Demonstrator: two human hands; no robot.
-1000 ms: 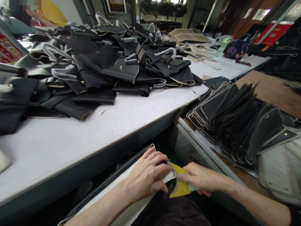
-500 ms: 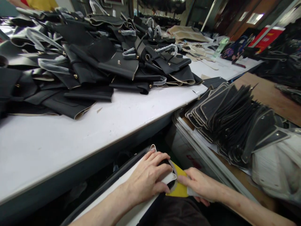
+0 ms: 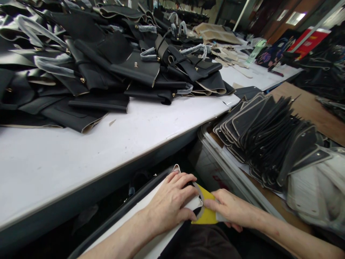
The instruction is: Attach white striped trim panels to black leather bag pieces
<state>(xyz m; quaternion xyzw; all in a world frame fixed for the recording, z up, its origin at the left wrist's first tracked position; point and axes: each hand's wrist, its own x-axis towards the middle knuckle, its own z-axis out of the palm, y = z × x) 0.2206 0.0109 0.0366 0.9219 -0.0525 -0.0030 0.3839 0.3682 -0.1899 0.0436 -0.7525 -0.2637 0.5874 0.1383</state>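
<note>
A long bag piece (image 3: 157, 194), white on its upper face with a black edge, lies slanting over my lap. My left hand (image 3: 174, 201) is wrapped over its far end, fingers on top and thumb at the near side. Rough white edges and black material show beside those fingers. In my right hand (image 3: 228, 207) is a flat yellow piece (image 3: 207, 216) with a curved greyish edge, pinched between thumb and fingers. That curved edge meets the end of the bag piece by my left fingertips. Something whitish shows under my right fingers, its kind hidden.
A white table (image 3: 151, 126) runs across in front, with a heap of black bag parts (image 3: 115, 68) with plastic-wrapped handles. At right, a stack of black flaps (image 3: 266, 133) lies on a lower surface beside plastic-wrapped pieces (image 3: 312, 190). A green bottle (image 3: 256, 51) stands farther back.
The camera view has shifted slightly, so the heap sits a little higher in the frame. Both hands keep nearly the same hold, with the yellow piece still against the bag piece.
</note>
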